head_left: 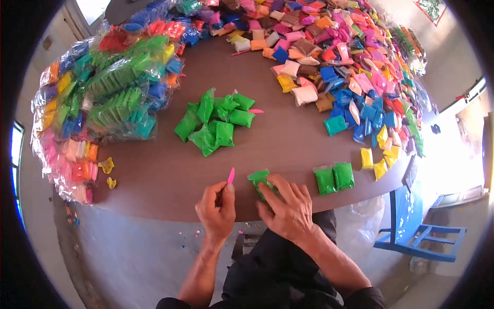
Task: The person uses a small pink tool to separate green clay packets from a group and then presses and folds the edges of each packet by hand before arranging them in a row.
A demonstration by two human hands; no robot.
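Note:
Near the front edge of the table, my left hand (216, 208) is closed around a pink pointed plastic tool (231, 175), whose tip sticks up past the thumb. My right hand (288, 206) has its fingers curled over a small green packet (259, 177) lying on the table, hiding part of it. Two more green packets (325, 180) lie side by side to the right of that hand. Farther back in the middle is a loose heap of green packets (206, 110), with another pink tool (256, 110) poking out at its right side.
Bundles of packets in clear bags (113, 77) are stacked on the left of the brown table (170, 170). A large spread of loose coloured packets (329, 56) covers the back right. Yellow packets (381, 169) lie near the right edge. A blue chair (411, 232) stands at the right.

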